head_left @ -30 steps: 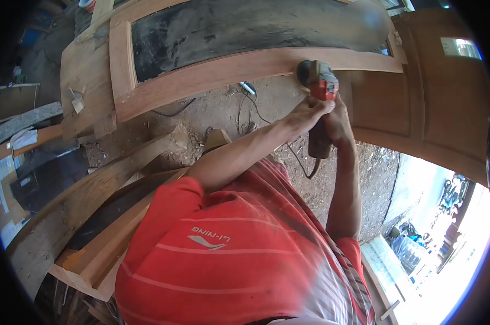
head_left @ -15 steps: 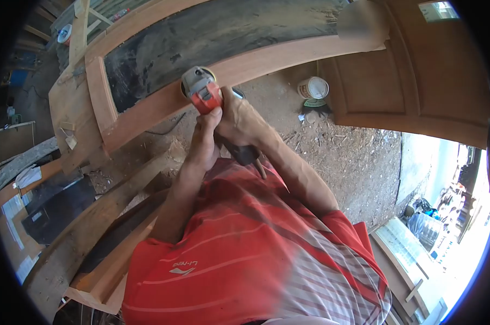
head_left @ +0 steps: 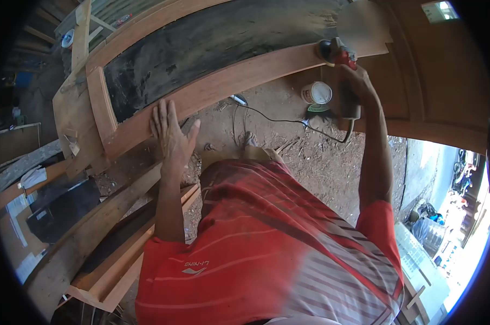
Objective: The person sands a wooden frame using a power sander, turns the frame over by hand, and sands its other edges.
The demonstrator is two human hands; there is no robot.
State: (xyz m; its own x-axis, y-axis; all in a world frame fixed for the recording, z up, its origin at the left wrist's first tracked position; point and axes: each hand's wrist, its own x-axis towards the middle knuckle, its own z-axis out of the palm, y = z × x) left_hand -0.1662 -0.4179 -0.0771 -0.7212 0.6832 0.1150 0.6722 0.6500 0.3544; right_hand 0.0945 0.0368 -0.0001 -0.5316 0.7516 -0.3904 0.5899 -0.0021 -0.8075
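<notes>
At the right end of the wooden frame's near rail (head_left: pixel 245 76), my right hand (head_left: pixel 358 84) grips a red and grey angle grinder (head_left: pixel 342 57) by its body. The grinder's disc end is at the rail; whether it touches cannot be made out. A dark cord (head_left: pixel 323 132) runs from its rear end down across the ground. Over to the left, my left hand (head_left: pixel 172 132) has its fingers stretched out, their tips resting on the near rail and the thumb apart. Inside the frame lies a dark, dusty panel (head_left: pixel 201 59).
Under the rail stands a white bucket (head_left: pixel 316 93) by a green brush-like item (head_left: pixel 317 109). A brown panelled wooden door (head_left: pixel 434 81) is at the right. Wooden boards (head_left: pixel 93 233) lie at the lower left. Wood chips cover the ground (head_left: pixel 320 168). A blurred round patch hides the upper right.
The grinder, earlier held with both hands near the rail's left part, has moved far right in my right hand. My left hand has let go and moved left onto the rail.
</notes>
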